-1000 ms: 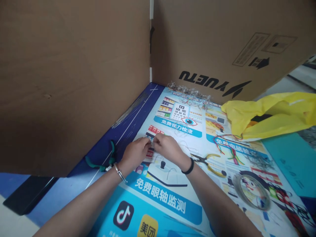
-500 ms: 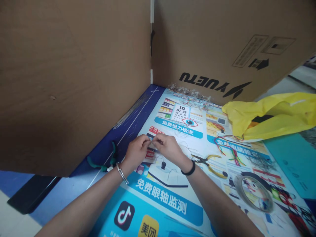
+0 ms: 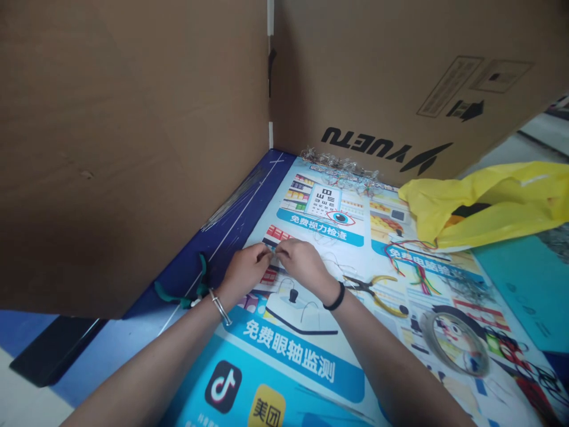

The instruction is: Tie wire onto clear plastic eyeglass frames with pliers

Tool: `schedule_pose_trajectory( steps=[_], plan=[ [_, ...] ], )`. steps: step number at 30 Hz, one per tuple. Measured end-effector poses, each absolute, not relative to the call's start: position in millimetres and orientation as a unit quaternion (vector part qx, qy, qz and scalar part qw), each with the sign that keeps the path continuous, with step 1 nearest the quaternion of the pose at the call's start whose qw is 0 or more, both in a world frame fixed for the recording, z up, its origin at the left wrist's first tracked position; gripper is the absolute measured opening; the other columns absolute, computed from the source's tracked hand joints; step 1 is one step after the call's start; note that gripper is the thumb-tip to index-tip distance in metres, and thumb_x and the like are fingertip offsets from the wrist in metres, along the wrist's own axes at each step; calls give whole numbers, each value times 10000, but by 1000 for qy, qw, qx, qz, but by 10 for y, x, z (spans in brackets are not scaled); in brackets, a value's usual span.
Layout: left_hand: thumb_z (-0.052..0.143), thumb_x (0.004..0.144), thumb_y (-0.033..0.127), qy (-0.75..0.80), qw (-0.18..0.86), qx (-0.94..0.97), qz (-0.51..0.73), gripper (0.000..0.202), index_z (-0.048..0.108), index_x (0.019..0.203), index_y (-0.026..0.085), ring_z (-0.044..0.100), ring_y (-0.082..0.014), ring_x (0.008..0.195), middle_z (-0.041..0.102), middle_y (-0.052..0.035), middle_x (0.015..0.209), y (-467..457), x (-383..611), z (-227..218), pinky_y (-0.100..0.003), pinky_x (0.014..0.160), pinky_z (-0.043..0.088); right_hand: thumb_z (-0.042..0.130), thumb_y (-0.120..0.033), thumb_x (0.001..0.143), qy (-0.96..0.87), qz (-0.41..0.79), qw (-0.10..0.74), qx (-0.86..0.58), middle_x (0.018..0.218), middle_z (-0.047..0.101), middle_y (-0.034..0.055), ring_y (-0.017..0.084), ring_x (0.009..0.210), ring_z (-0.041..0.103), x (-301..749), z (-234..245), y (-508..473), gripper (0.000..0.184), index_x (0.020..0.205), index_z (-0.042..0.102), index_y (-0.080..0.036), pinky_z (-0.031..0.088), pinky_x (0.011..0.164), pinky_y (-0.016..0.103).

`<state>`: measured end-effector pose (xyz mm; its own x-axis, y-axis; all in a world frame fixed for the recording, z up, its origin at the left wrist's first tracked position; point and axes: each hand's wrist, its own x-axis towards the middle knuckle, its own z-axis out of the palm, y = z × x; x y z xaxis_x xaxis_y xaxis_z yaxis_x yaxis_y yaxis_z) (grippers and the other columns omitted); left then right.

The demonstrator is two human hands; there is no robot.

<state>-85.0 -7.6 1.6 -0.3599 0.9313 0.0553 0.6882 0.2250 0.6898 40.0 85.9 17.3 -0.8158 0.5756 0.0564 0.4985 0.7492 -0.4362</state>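
Note:
My left hand [image 3: 246, 268] and my right hand [image 3: 299, 264] meet over a printed poster [image 3: 288, 362] that covers the table. Both are pinched closed, fingertips touching, around a tiny thing between them that I cannot make out. A silver bangle sits on my left wrist and a black band on my right. Thin bent wires [image 3: 331, 261] lie on the poster just right of my right hand. Yellow-handled pliers [image 3: 377, 292] rest a little further right.
Tall cardboard panels [image 3: 133, 136] wall off the left and back. A yellow plastic bag [image 3: 484, 204] lies at the right, coloured cords [image 3: 415, 267] below it, a wire coil [image 3: 456, 344] nearer me. Clear bits [image 3: 342, 169] pile along the back panel. Green cord [image 3: 186, 293] lies by my left wrist.
The hands stay pinched together at the same spot with only slight finger shifts. The view has wobbled a little.

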Motion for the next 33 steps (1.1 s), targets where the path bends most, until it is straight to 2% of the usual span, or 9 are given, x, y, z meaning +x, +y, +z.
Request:
schedule_pose_trajectory(
  steps=[6, 13, 18, 21, 25, 27, 29, 33],
  plan=[
    [474, 831, 215, 758, 178, 559, 284, 150, 614, 777, 202, 610, -163, 732, 676, -13, 781, -76, -868, 31, -235, 644, 408, 449, -245, 874, -943, 135, 46, -302, 852, 639, 61, 159, 799, 579, 389, 147, 857, 198, 838, 632, -179, 370, 659, 252],
    [480, 834, 191, 750, 153, 578, 283, 162, 612, 925, 209, 602, -179, 889, 660, -31, 951, -142, -907, 62, -259, 766, 432, 402, -233, 905, -946, 88, 54, -307, 918, 623, 66, 173, 856, 569, 562, 463, 838, 213, 922, 608, -183, 379, 685, 271],
    [456, 861, 217, 742, 119, 585, 305, 154, 610, 868, 211, 588, -160, 845, 644, -6, 887, -227, -914, 191, -252, 758, 422, 441, -271, 896, -961, 96, 18, -258, 810, 617, 38, 178, 777, 567, 1144, 683, 490, 204, 801, 608, -203, 391, 669, 289],
    [458, 861, 216, 731, 105, 597, 313, 151, 605, 829, 209, 583, -145, 797, 640, 5, 862, -279, -885, 272, -236, 715, 418, 559, -343, 832, -964, 162, -16, -210, 844, 619, 37, 189, 774, 567, 1632, 629, 112, 141, 890, 609, -225, 417, 660, 296],
    [473, 862, 216, 720, 97, 603, 330, 139, 608, 832, 209, 584, -133, 792, 643, 10, 859, -325, -820, 331, -225, 713, 415, 680, -453, 698, -955, 222, -6, -198, 940, 604, 75, 216, 818, 550, 2117, 345, -320, 398, 1004, 577, -220, 445, 679, 316],
    [481, 859, 214, 717, 93, 603, 338, 132, 611, 834, 208, 587, -134, 798, 645, 9, 852, -336, -795, 343, -222, 709, 416, 715, -388, 663, -956, 203, 27, -210, 955, 606, 80, 222, 819, 546, 2232, 181, -445, 418, 1014, 568, -216, 447, 688, 321],
    [488, 854, 212, 720, 89, 598, 341, 130, 616, 833, 207, 592, -138, 807, 651, 8, 854, -342, -779, 351, -221, 707, 418, 717, -318, 672, -958, 184, 39, -215, 943, 610, 62, 213, 808, 543, 2270, 46, -516, 362, 987, 567, -223, 438, 712, 328],
    [499, 846, 218, 724, 80, 590, 350, 130, 627, 832, 210, 601, -141, 805, 662, 10, 862, -351, -764, 357, -218, 711, 422, 574, -203, 803, -957, 169, 64, -225, 834, 588, 28, 175, 752, 517, 2214, -66, -542, 37, 834, 555, -211, 400, 678, 305]
  ],
)
